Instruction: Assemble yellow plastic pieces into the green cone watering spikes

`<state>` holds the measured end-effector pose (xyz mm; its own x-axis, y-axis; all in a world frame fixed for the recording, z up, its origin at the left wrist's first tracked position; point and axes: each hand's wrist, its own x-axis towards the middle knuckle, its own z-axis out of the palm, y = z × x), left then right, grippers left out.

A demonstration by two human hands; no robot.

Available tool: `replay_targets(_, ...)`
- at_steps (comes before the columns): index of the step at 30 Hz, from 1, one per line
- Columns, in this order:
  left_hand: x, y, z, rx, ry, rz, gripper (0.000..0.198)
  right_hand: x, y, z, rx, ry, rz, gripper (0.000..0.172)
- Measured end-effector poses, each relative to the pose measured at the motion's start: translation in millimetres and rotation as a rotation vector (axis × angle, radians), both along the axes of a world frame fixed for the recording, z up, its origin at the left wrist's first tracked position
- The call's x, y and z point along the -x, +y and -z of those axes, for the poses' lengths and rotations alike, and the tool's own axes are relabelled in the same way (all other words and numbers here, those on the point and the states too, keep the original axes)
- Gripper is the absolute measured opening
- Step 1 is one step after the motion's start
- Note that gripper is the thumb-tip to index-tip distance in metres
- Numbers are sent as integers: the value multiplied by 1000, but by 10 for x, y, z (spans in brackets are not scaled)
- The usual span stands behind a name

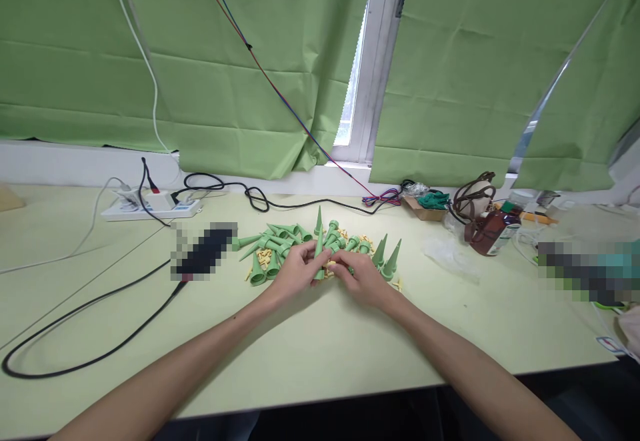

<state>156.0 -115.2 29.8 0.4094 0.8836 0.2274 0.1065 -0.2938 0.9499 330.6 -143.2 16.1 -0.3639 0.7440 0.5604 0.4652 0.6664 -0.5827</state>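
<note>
My left hand (299,269) is closed around a green plastic spike (319,246), whose pointed end rises upward. Close beside it, the fingers of my right hand (361,275) are pinched together near the spike's side; whatever they hold is too small and hidden to name. Under and behind both hands spreads a pile of similar hollow green spikes (257,273), mixed with small yellow pieces (265,257). To the right of my right hand, two green spikes (392,259) stand with their tips up.
A white power strip (150,210) and a dark blurred device (207,252) with a looped black cable lie left on the table (300,367). At right are a clear plastic bag (453,257), a brown bottle (493,233) and a small cardboard box (423,210). Green curtains hang behind.
</note>
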Motion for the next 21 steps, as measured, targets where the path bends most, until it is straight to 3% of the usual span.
replay_targets(13, -4, 16, 2, 23, -46, -20, 42, -2, 24, 51, -28, 70, -5, 7)
replay_targets(21, -3, -2, 7, -5, -7, -14, 41, -7, 20, 32, -13, 34, -11, 14)
